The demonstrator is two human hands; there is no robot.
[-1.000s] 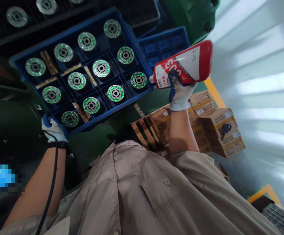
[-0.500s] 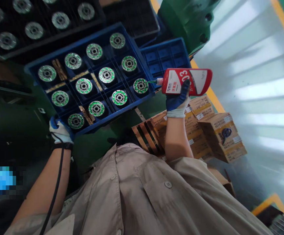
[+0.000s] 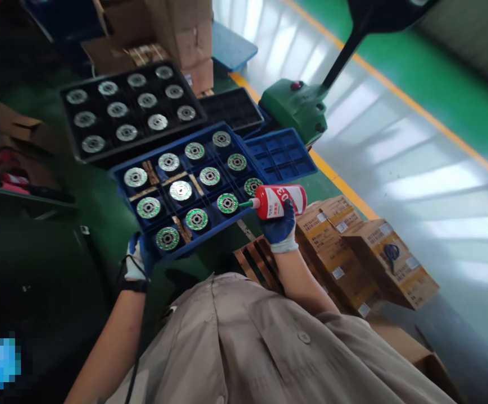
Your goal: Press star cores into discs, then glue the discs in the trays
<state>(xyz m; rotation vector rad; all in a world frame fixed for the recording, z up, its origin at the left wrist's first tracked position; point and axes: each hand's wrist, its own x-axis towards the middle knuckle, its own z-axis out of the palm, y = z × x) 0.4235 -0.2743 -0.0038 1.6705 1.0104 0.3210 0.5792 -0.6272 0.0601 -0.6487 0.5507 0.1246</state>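
Observation:
My right hand (image 3: 281, 227), in a blue and white glove, is closed round a red bottle (image 3: 278, 200) with a white label. The bottle lies level and its green nozzle tip touches a round metal disc (image 3: 227, 203) ringed with green in the blue tray (image 3: 182, 247). That tray holds several such discs in separate cells. My left hand (image 3: 136, 262), gloved the same way, grips the tray's near left corner. A dark cord runs down from that wrist.
A black tray (image 3: 71, 140) with several plain metal discs lies behind the blue one. An empty blue tray (image 3: 279, 154) sits to the right, beside a green pallet jack (image 3: 298, 106). Labelled cartons (image 3: 370, 255) are stacked on a wooden pallet (image 3: 256, 261) below my right arm.
The bottle has come down from a tilted, raised position to level, and its tip has moved from beside the tray onto a front disc. The view has lifted, showing more floor.

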